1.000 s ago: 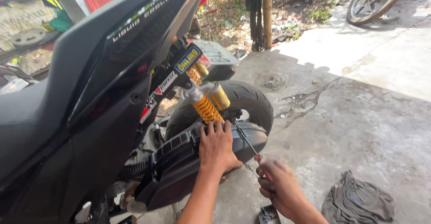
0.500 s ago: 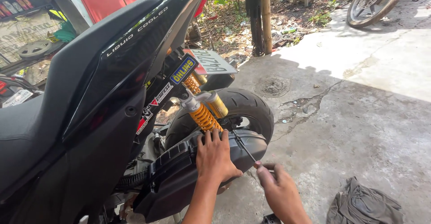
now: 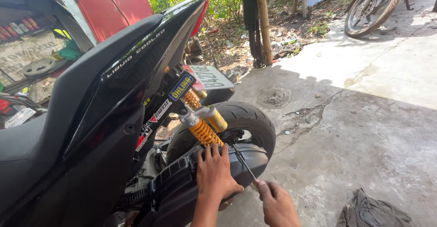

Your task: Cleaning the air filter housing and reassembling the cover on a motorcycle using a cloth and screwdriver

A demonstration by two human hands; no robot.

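A black scooter [image 3: 104, 117] fills the left of the head view, with its rear tyre [image 3: 248, 117] and a yellow coil shock absorber [image 3: 203, 131] showing. My left hand [image 3: 216, 172] lies flat on the black side cover [image 3: 182, 186] just below the shock, fingers pointing up. My right hand [image 3: 277, 204] is closed around the handle of a thin screwdriver [image 3: 243, 163]. Its shaft slants up to the left and the tip meets the cover near the shock's lower end.
A crumpled grey rag [image 3: 375, 211] lies on the concrete at the lower right. Another motorcycle's wheel [image 3: 368, 8] stands at the far right. A wooden post [image 3: 263, 22] and bushes are behind the scooter. A red panel [image 3: 114, 4] stands at the upper left.
The view has tilted up and back. My right hand has moved closer to the scooter, bringing the screwdriver tip against the cover. My left hand has stayed on the cover.
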